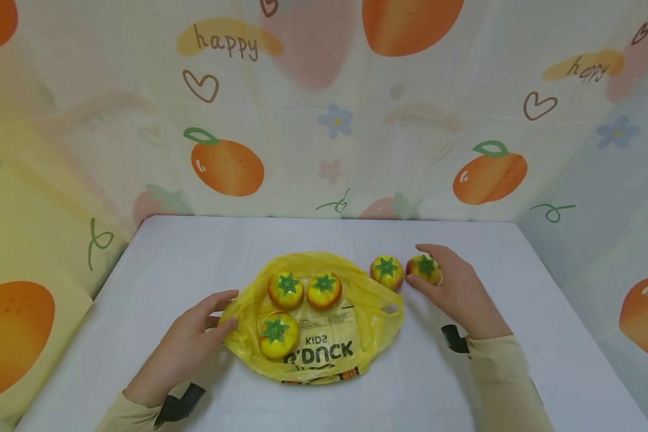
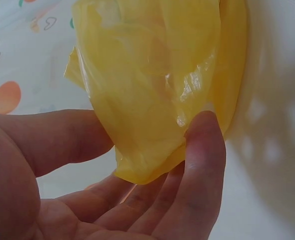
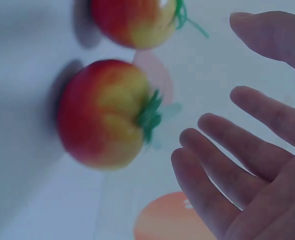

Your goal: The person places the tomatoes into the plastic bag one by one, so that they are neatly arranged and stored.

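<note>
A yellow plastic bag (image 1: 329,333) with dark printing lies spread with its mouth facing up, and three yellow-red tomatoes (image 1: 279,335) with green star-shaped tops sit in it. At the bag's left edge, my left hand (image 1: 197,336) has its curled fingers and thumb around the film; the left wrist view shows the bag's folded edge (image 2: 142,165) between them. My right hand (image 1: 459,288) hovers with parted fingers by a tomato (image 1: 423,270) on the right. In the right wrist view its fingers stand apart from the nearer tomato (image 3: 105,115).
Another tomato (image 1: 387,273) rests on the white table (image 1: 194,246), right beside the bag's upper right rim. Behind and at the sides hangs a printed cloth (image 1: 302,144) with oranges, hearts and lettering. Black straps show at both sleeves.
</note>
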`<state>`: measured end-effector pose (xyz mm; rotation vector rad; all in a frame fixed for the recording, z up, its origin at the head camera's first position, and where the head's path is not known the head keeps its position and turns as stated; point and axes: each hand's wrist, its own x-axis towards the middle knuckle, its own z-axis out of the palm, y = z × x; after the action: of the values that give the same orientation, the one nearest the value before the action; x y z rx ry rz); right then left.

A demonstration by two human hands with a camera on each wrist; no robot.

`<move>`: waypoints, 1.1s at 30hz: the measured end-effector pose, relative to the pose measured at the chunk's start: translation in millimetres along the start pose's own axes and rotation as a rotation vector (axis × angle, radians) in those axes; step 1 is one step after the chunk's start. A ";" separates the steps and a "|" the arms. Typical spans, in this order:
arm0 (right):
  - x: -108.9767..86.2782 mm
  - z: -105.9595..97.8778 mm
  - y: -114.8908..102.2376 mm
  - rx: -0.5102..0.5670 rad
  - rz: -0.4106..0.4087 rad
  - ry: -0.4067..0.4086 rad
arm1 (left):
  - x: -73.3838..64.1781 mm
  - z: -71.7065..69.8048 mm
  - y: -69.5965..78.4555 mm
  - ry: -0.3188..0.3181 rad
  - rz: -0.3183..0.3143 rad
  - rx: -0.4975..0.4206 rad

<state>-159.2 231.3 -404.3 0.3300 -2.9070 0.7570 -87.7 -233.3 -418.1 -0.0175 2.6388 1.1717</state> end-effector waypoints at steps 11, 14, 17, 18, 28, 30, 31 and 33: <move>6.3 9.9 20.5 -0.001 0.064 -0.056 | 0.8 -0.6 -1.2 0.009 0.018 -0.004; 7.9 13.1 24.4 0.002 0.071 -0.062 | 0.7 -0.7 -1.2 0.005 0.006 -0.002; 9.6 15.8 27.5 0.002 0.082 -0.070 | 0.6 -0.7 -0.9 0.003 -0.002 -0.002; 10.1 16.6 28.5 0.003 0.086 -0.073 | 0.7 -0.6 -0.9 0.003 -0.003 -0.001; 11.5 23.5 36.9 0.019 0.116 -0.082 | -0.9 -1.6 0.9 0.008 0.006 -0.001; 11.8 25.0 37.5 0.022 0.122 -0.084 | -1.6 -1.7 0.7 0.013 0.013 -0.001; 12.0 25.8 37.7 0.022 0.126 -0.085 | -1.9 -1.7 0.6 0.014 0.016 -0.001; 12.6 26.9 38.0 0.026 0.131 -0.087 | -2.4 -1.8 0.7 0.016 0.020 -0.003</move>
<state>-182.2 248.0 -443.3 0.1801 -3.0273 0.8201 -85.9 -234.4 -415.9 -0.0011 2.6573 1.1864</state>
